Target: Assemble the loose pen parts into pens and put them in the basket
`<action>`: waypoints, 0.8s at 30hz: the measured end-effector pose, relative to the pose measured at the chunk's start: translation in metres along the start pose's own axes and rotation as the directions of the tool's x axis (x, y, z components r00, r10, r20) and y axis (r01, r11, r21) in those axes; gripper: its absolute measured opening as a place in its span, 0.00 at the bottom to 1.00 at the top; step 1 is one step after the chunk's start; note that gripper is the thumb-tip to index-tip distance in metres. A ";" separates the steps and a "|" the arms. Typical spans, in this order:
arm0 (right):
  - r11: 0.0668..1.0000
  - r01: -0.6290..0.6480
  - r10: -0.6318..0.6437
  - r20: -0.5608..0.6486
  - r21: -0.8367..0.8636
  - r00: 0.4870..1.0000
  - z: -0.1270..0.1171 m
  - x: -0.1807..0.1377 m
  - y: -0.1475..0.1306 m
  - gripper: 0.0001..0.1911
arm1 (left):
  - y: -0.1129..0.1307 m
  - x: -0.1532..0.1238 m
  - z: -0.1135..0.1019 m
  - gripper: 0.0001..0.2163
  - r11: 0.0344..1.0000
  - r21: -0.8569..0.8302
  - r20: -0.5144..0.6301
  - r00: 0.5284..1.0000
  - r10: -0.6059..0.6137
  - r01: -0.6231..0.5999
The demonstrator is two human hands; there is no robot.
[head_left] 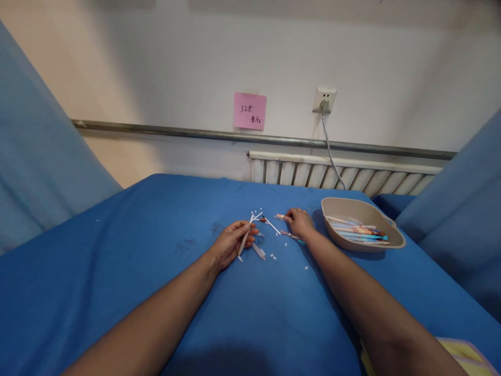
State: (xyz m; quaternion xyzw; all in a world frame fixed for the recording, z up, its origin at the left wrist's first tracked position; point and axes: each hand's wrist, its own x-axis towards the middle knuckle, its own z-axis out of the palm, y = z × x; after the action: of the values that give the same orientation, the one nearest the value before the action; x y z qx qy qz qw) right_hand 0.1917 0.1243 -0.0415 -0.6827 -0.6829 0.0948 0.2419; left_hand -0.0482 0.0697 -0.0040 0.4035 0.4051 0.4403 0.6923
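My left hand (236,239) is closed around a beige pen (245,241), which stands at a slant between thumb and fingers. Over to the right, my right hand (300,223) is low at the cloth, its fingers closed on the end of an orange-and-white patterned pen part (280,216). Between the hands lie a thin white stick (273,225), a small brown tip piece (262,221) and a pink pen part (288,234). A pale translucent tube (258,251) rests just beside my left fingers. Several tiny white bits (273,256) are scattered around.
A beige plastic basket (329,204) holding several pens (358,232) stands to the right of my right hand. Blue cloth (136,250) covers the table. Behind are a radiator (344,169), a metal rail (176,131) and a plugged-in cable (329,149). Blue curtains (39,146) hang at both sides.
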 end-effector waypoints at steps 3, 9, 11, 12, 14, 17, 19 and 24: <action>0.998 -0.007 0.007 -0.010 0.056 1.000 -0.003 -0.008 -0.004 0.06 | -0.001 0.000 0.002 0.06 0.998 0.054 0.020 0.999 0.025 -0.026; 0.969 0.007 0.027 -0.136 0.247 0.990 -0.024 -0.033 -0.021 0.06 | -0.005 -0.003 0.005 0.11 0.959 0.239 0.079 0.988 0.135 -0.150; 0.932 -0.002 0.063 -0.158 0.361 0.985 -0.033 -0.051 -0.026 0.09 | -0.005 -0.007 0.008 0.13 0.917 0.348 0.108 0.980 0.166 -0.194; 0.898 -0.015 0.089 -0.147 0.440 0.985 -0.035 -0.063 -0.028 0.11 | -0.006 -0.010 0.011 0.13 0.893 0.397 0.127 0.976 0.175 -0.212; 0.832 -0.044 0.119 -0.100 0.554 0.988 -0.038 -0.088 -0.030 0.15 | -0.008 -0.017 0.018 0.13 0.851 0.465 0.171 0.968 0.186 -0.246; 0.465 -0.153 0.201 0.065 0.872 0.978 -0.039 -0.119 -0.028 0.15 | -0.014 -0.028 0.031 0.12 0.790 0.537 0.248 0.951 0.185 -0.294; 0.334 -0.166 0.189 0.106 0.928 0.976 -0.040 -0.130 -0.027 0.15 | -0.018 -0.034 0.040 0.11 0.744 0.586 0.308 0.937 0.162 -0.321; 0.376 -0.099 0.068 0.079 0.921 0.995 -0.047 -0.126 -0.025 0.14 | -0.021 -0.040 0.050 0.11 0.634 0.679 0.375 0.917 0.135 -0.371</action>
State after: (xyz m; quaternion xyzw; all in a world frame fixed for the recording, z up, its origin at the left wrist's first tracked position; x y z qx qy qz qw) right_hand 0.1854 -0.0095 -0.0146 -0.4647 -0.4825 0.4801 0.5663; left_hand -0.0080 0.0159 0.0025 0.7612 0.3806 0.2684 0.4514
